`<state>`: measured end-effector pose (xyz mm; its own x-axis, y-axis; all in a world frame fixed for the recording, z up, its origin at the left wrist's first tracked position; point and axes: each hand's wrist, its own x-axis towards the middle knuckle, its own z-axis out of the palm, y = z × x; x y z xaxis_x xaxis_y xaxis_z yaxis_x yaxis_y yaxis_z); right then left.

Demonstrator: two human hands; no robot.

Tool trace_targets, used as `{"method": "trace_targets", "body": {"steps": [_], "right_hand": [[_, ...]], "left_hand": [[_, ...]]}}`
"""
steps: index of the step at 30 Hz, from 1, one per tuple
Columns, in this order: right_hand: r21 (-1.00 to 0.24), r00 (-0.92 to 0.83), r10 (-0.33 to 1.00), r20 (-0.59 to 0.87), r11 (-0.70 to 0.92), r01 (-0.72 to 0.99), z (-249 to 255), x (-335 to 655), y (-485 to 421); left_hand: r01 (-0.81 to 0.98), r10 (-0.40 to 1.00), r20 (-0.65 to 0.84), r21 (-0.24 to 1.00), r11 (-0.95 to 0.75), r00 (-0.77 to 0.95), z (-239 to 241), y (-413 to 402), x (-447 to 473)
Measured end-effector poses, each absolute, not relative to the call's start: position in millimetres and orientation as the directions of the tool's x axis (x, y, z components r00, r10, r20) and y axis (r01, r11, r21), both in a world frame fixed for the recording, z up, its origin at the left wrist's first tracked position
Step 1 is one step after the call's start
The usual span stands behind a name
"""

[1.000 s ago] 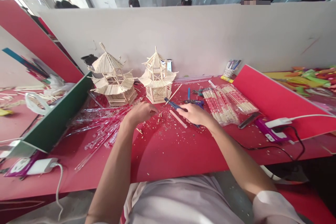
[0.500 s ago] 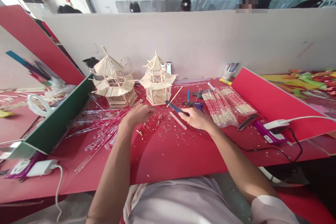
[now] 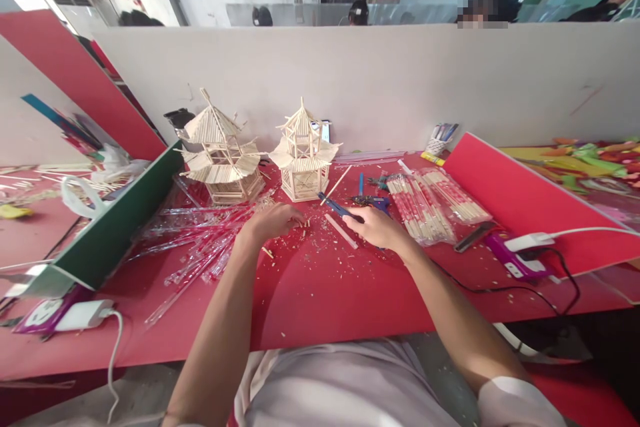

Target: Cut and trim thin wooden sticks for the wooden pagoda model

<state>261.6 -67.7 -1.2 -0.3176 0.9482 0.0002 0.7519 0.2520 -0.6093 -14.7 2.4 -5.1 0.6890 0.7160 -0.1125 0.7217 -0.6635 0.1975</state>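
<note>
Head view first: we see the red table (image 3: pixel 320 300) running the whole width, backed by a pale partition wall (image 3: pixel 400 87), with a green divider board (image 3: pixel 115 227) slanting on the left and a red divider board (image 3: pixel 525 197) on the right. At the back of the table stand two wooden stick pagoda models, the wider one (image 3: pixel 220 157) to the left and the slimmer one (image 3: pixel 303 153) just beside it on the right. A spread of clear plastic sleeves (image 3: pixel 200 240) lies in front of the wider model, and two packs of wrapped chopsticks (image 3: pixel 433 203) lie near the red board. Farther right sits a purple power strip (image 3: pixel 515 260) with a white plug, and another white adapter (image 3: pixel 75 317) rests at the near left edge. Our left hand (image 3: pixel 273 221) lies knuckles up on the table beside the sleeves, fingers curled toward small wood bits (image 3: pixel 303 223); we cannot tell whether it pinches anything. Our right hand (image 3: pixel 377 227) is closed around the blue-handled cutter (image 3: pixel 336 205), whose tip points toward the slimmer model. A loose bamboo stick (image 3: pixel 341 231) lies flat between the two hands, just beside the right hand, among scattered wood chips (image 3: pixel 320 243).
</note>
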Motion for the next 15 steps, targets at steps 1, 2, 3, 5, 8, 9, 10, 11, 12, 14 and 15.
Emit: {"method": "trace_targets", "body": {"steps": [1,2,3,5,8,9,10,11,12,14,15], "right_hand": [[-0.606,-0.317,0.948,-0.001,0.252,0.755,-1,262,-68],[-0.601,-0.316,0.949,-0.002,0.251,0.759,-1,262,-68],[-0.596,-0.314,0.95,-0.002,0.251,0.763,0,262,-68],[-0.587,-0.317,0.949,-0.004,0.254,0.769,1,262,-70],[-0.584,-0.343,0.939,-0.016,0.269,0.766,3,262,-75],[-0.585,-0.357,0.934,-0.024,0.276,0.763,3,261,-77],[-0.586,-0.371,0.928,-0.031,0.284,0.759,4,261,-79],[-0.587,-0.382,0.923,-0.033,0.292,0.755,5,261,-81],[-0.588,-0.394,0.919,-0.032,0.301,0.75,6,261,-83],[-0.588,-0.42,0.907,-0.022,0.328,0.739,9,261,-85],[-0.586,-0.436,0.9,-0.015,0.345,0.733,11,261,-86]], "left_hand": [[0.737,0.736,-0.09,0.188,-0.649,0.671,-4,2,-15],[0.753,0.759,-0.052,0.187,-0.631,0.649,-2,1,-15],[0.763,0.779,0.001,0.2,-0.614,0.627,0,0,-15],[0.736,0.785,0.133,0.281,-0.616,0.605,3,-2,-14],[0.555,0.697,0.264,0.448,-0.701,0.667,5,-5,-7],[0.485,0.657,0.278,0.489,-0.725,0.701,5,-6,-3],[0.428,0.622,0.282,0.521,-0.739,0.731,4,-7,0],[0.384,0.596,0.28,0.548,-0.743,0.753,2,-7,3],[0.353,0.579,0.275,0.572,-0.74,0.768,1,-8,7],[0.307,0.584,0.277,0.639,-0.705,0.763,-2,-8,11],[0.288,0.596,0.282,0.673,-0.681,0.752,-3,-8,12]]}}
